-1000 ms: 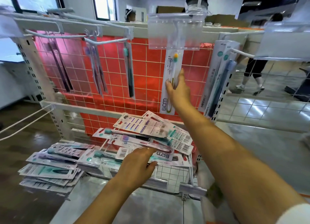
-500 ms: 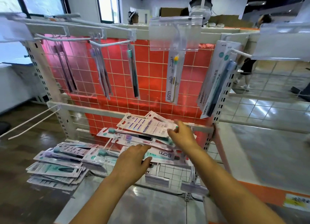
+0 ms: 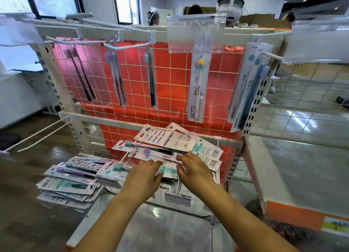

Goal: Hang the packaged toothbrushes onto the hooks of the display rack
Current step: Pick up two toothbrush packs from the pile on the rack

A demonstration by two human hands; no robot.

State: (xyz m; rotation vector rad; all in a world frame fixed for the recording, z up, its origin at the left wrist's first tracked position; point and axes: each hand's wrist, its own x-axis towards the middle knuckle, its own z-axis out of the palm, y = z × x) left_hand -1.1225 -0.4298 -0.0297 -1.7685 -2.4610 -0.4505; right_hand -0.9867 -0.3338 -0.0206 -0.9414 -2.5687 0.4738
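Both hands are low at the front of the display rack [image 3: 62, 78], over the loose heap of packaged toothbrushes [image 3: 170, 144] lying on the lower wire shelf [image 3: 188, 204].

Left hand [image 3: 145, 178]: palm down, fingers lightly bent, tips resting on the near edge of a teal-printed pack [image 3: 168, 169] in the heap. Whether the thumb is under the pack, I cannot tell; it is hidden beneath the hand.

Right hand [image 3: 194, 168]: just beside the left, palm down, fingers curled onto the same pack from its right side. It looks like a pinch at the pack's edge, but motion blur leaves the grip unclear.

A second stack of packs [image 3: 71, 182] sits on the shelf to the left, well apart from the hands.

On the upper hooks, against the red grid panel [image 3: 170, 81]: a dark pair [image 3: 83, 78], a purple-bristled pack [image 3: 117, 78], a teal-headed brush [image 3: 151, 78], a white pack with a yellow-headed brush [image 3: 198, 85] under a clear tag holder [image 3: 196, 34], and a Hane pack [image 3: 247, 87] at the far right. One bare double hook [image 3: 37, 134] juts from the left upright.
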